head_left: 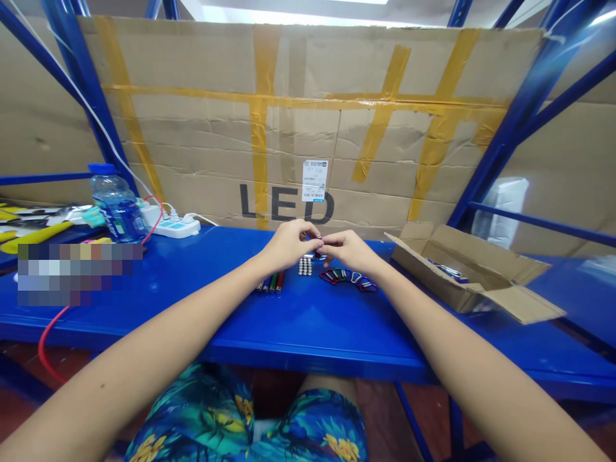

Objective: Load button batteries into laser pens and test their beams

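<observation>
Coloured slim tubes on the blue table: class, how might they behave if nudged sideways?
The coloured slim tubes look round, so they would probably roll on the smooth blue metal table. They look rigid and small, so likely light. Packed side by side, one nudged would probably push its neighbours.

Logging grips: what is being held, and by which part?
Left hand and right hand pinch one small item between fingertips, one from each side; too small to identify.

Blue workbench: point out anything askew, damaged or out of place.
A thin red cable droops off the blue metal table's front edge at left, loose. The open brown cardboard box sits at an angle, flaps splayed. The taped cardboard backing is creased.
</observation>
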Demonstrator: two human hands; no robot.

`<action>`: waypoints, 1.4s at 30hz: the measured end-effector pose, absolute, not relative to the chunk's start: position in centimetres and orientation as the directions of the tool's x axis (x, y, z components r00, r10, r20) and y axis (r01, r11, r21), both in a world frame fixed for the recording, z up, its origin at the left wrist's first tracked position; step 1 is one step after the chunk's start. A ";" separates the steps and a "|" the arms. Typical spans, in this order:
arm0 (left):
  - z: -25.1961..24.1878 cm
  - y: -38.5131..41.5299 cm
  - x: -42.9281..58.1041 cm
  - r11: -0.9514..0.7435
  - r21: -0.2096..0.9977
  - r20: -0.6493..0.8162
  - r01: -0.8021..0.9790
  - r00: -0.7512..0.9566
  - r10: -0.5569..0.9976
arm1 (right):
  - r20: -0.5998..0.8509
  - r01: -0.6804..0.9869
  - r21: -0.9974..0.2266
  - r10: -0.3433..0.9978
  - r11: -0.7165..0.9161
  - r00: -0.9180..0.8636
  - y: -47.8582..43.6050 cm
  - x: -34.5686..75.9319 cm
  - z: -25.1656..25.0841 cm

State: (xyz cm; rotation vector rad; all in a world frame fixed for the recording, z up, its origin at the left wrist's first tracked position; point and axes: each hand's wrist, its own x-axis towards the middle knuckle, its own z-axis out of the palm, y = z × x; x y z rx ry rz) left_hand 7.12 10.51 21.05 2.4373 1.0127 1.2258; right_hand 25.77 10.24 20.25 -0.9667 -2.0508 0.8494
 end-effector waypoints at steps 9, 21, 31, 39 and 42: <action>21.8 13.1 5.8 -0.549 0.835 0.550 0.035 -0.008 0.835 | 0.415 0.696 -0.322 0.757 0.641 -0.505 11.7 21.7 18.8; 21.6 12.9 5.6 -0.543 0.827 0.543 0.148 0.048 0.839 | 0.557 0.603 -0.566 0.800 0.562 -0.223 11.6 20.8 19.2; 21.6 12.9 4.9 -0.576 0.650 0.538 0.496 0.235 0.810 | 0.522 0.627 -0.523 0.799 0.577 -0.299 11.5 22.0 19.9; 23.1 12.3 2.4 -0.505 0.224 -0.001 0.833 0.519 0.855 | 0.544 0.668 -0.432 0.766 0.605 -0.342 11.0 23.0 19.1; 22.8 12.1 2.8 -0.486 0.234 -0.048 0.842 0.510 0.859 | 0.544 0.686 -0.390 0.755 0.614 -0.366 10.9 23.0 19.0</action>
